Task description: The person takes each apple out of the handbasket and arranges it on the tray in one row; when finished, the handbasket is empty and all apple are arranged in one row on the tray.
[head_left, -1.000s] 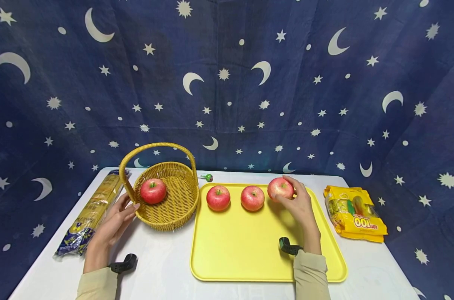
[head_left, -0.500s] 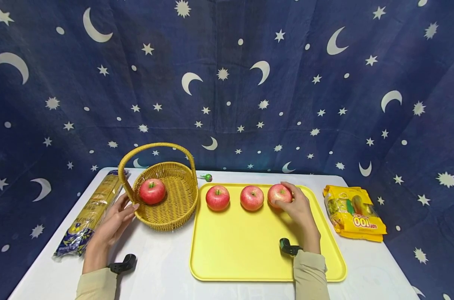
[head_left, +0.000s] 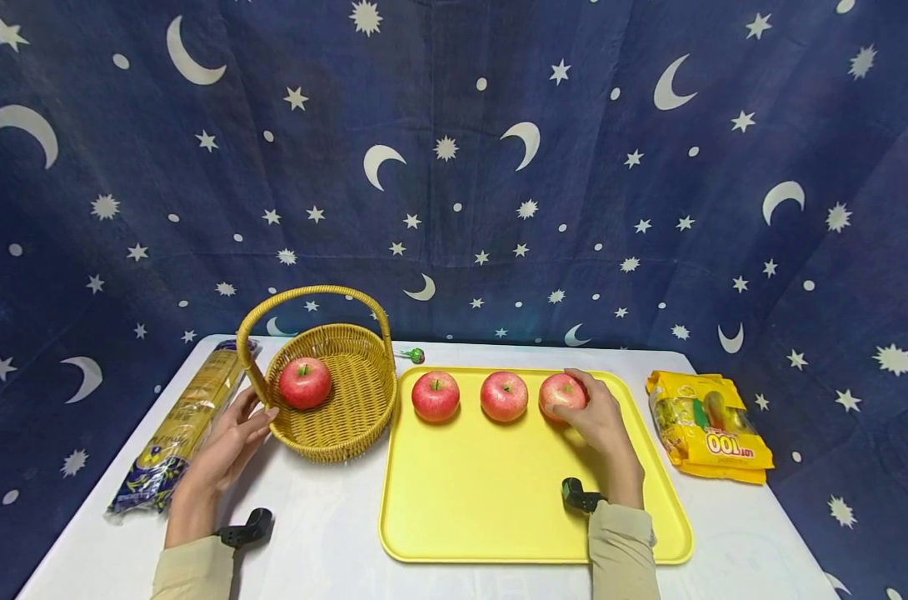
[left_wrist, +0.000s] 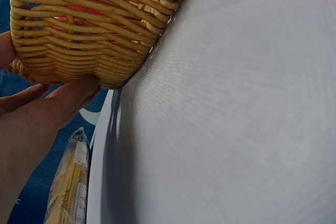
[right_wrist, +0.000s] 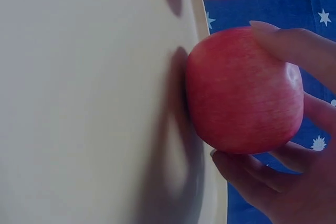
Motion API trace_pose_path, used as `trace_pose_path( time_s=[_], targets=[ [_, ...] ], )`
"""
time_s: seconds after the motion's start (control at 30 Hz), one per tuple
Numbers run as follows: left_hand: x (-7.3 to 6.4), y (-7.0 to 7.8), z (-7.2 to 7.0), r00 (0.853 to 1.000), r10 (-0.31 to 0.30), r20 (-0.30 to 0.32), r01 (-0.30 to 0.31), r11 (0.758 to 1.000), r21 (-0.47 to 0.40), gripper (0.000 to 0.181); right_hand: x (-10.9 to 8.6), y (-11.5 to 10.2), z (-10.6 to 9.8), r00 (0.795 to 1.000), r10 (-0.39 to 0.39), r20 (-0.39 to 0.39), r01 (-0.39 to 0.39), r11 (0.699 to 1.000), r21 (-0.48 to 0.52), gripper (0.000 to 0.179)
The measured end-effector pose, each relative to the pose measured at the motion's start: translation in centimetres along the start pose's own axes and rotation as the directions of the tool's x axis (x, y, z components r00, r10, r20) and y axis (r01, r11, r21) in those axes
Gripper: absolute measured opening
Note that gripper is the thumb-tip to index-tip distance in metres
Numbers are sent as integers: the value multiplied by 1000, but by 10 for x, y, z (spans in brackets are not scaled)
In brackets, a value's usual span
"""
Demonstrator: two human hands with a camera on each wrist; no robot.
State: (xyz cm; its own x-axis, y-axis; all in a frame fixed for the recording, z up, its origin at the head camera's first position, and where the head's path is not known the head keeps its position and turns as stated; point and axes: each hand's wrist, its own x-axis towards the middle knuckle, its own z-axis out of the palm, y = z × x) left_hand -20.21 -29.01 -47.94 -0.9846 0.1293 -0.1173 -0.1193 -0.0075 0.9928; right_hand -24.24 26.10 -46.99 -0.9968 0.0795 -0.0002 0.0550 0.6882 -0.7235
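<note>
My left hand (head_left: 227,446) holds the left side of a wicker basket (head_left: 360,400), its thumb at the rim and its fingers against the outer wall, as the left wrist view shows. One red apple (head_left: 305,383) lies inside the basket. On the yellow tray (head_left: 484,500), two more apples sit in a row along the back: a left one (head_left: 436,397) and a middle one (head_left: 504,397). At the right end of that row, my right hand (head_left: 602,421) grips a third apple (right_wrist: 244,93) between thumb and fingers, low at the tray's surface.
A long packet of spaghetti (head_left: 187,425) lies left of the basket. Behind the tray's left corner is a small green-wrapped lollipop (head_left: 415,355). A yellow snack bag (head_left: 712,429) rests right of the tray. A dark star-patterned cloth (head_left: 454,167) hangs behind the table.
My right hand has lowered its apple to the tray's back right, in line with the other two, and shifted it slightly right. The left hand and basket stay put.
</note>
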Motion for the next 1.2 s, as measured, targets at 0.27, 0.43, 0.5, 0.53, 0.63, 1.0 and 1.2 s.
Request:
trace_pose_path(
  time_s=[0.27,0.43,0.5,0.53,0.63,1.0,1.2],
  targets=[
    [1,-1,0,1000,-11,-3,11,1000,2,86,0,0,-2,999,-23,30,23,1000,-6,80],
    [1,-3,-2,1000,-11,-4,11,1000,6,86,1,1,2,997,-66,42,66,998,-7,80],
    [0,-4,-2,1000,2,-1,-2,1000,0,85,2,1,2,997,-70,42,70,998,-9,80],
    [0,-4,-2,1000,6,1,-6,1000,-2,86,1,0,2,997,-69,40,69,998,-8,80],
    [0,-4,-1,1000,20,5,-20,1000,-12,85,1,0,1,997,-61,42,61,998,-6,81],
    [0,-2,0,999,29,15,-29,999,-17,83,-3,-7,-7,996,-88,-4,88,996,1,73],
    [0,-1,0,1000,10,4,-10,1000,0,83,-8,-30,-7,983,-142,-112,144,989,14,63]
  ],
)
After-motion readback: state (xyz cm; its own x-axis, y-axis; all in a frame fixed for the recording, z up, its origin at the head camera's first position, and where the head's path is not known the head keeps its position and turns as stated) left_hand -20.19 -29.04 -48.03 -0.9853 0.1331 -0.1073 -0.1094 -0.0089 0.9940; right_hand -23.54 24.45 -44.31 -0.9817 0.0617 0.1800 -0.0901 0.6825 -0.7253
